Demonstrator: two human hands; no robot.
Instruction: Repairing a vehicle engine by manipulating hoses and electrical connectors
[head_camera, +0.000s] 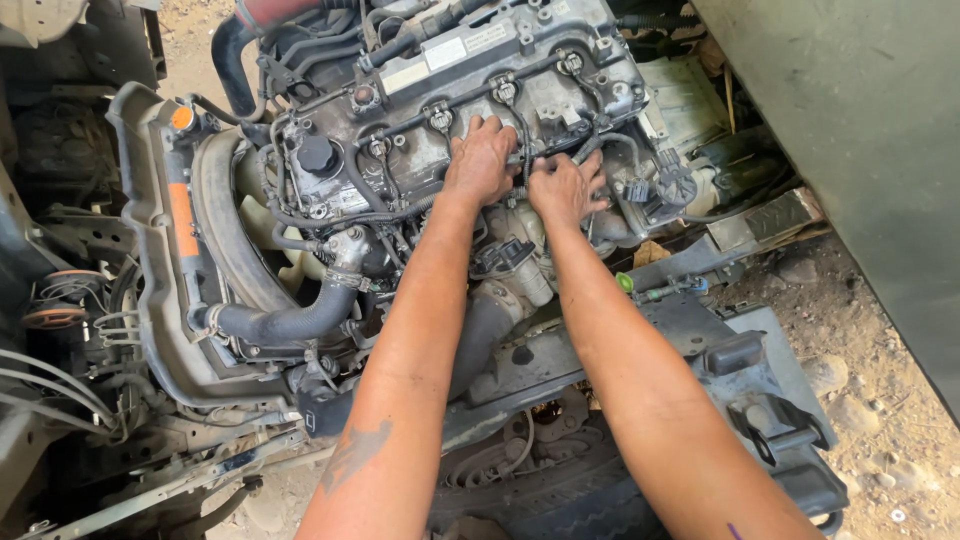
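Note:
An exposed, dirty truck engine (470, 70) with a grey valve cover, several injectors and thin fuel pipes fills the upper middle of the head view. My left hand (480, 160) rests palm down on the near edge of the valve cover, fingers spread over a thin metal pipe. My right hand (567, 188) sits just to its right, fingers curled around a black hose or wire bundle (610, 145) at the engine's side. What the fingertips pinch is hidden. Both forearms reach in from the bottom edge.
A black radiator hose (290, 320) curves at the left, beside the fan shroud (150, 250) with an orange cap (181, 118). A black oil filler cap (316, 153) sits on the cover. A grey tilted cab wall (860, 130) stands on the right. Dirt ground (880, 400) and a tyre (560, 500) lie below.

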